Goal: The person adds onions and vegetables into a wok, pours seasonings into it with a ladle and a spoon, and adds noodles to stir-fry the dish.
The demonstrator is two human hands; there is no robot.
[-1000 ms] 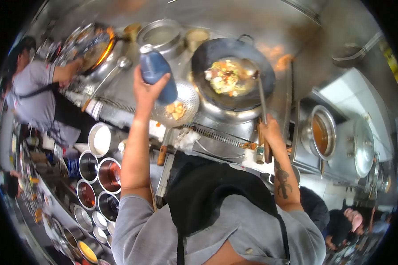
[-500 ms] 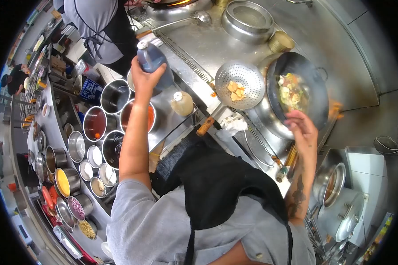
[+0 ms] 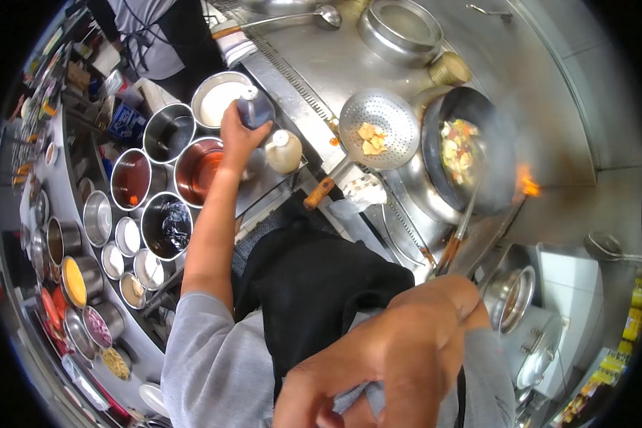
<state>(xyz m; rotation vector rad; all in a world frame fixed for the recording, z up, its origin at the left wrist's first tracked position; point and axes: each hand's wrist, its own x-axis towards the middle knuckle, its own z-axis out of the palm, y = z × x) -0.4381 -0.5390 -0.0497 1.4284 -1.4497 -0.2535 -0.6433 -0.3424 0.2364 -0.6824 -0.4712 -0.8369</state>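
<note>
My left hand (image 3: 242,139) grips a squeeze bottle (image 3: 258,113) of dark liquid with a white cap, beside steel pots at the counter. Near it stands a bottle (image 3: 284,153) of pale yellowish liquid. My right hand (image 3: 385,349) is raised close to the camera, its fingers bent and apart, some tips cut off by the frame. I see nothing in it. A wok (image 3: 488,164) with chopped vegetables sits on the burner, and a wooden-handled utensil (image 3: 452,251) rests in it. Left of the wok, a perforated strainer (image 3: 396,132) holds several golden pieces.
Flame (image 3: 528,182) shows at the wok's right edge. Steel pots with red liquid (image 3: 132,178), white contents (image 3: 217,103) and a dark interior (image 3: 170,135) crowd the left. A ladle (image 3: 327,17) lies at the back. Another person (image 3: 164,39) in an apron stands at upper left.
My left hand has lowered the dark bottle toward the counter. My right hand has moved from beside the wok up close to the camera. The utensil's handle now shows plainly.
</note>
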